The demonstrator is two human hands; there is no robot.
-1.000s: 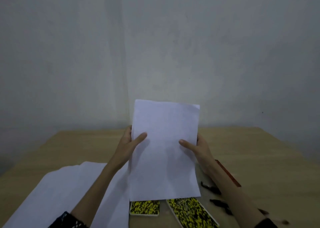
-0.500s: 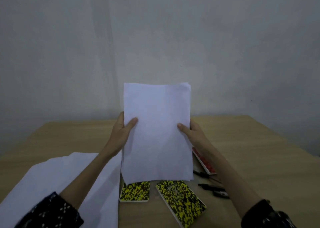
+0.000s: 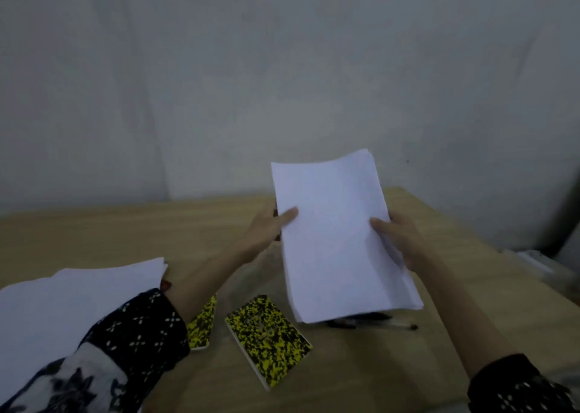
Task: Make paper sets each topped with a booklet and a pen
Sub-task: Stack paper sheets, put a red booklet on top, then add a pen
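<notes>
A person stood at a pale wooden worktop (image 3: 361, 378) set against a plain grey wall (image 3: 282, 83), seen from above their own arms. Both hands held up a thin sheaf of white paper (image 3: 339, 240), tilted so its top edge leaned away towards the wall and its lower edge hung above the worktop. The left hand (image 3: 266, 230) gripped the sheaf's left edge, thumb pressed flat on the front and fingers closed round behind it. The right hand (image 3: 398, 240) gripped the right edge the same way, thumb on the front, fingers curled out of sight at the back.

On the worktop, to the left, lay a larger loose pile of white sheets (image 3: 62, 306), partly covered by the left forearm in a dark sleeve (image 3: 141, 328) with a small white pattern. Nearer the middle lay two booklets with speckled yellow and black covers: one booklet (image 3: 268, 337) lay in full view, turned at an angle, and a second booklet (image 3: 202, 324) lay just left of it, half hidden under the left forearm. Just beneath the sheaf's lower edge lay some dark pens (image 3: 373, 324), too blurred to count. The right sleeve (image 3: 518, 387) showed at the bottom right corner.
</notes>
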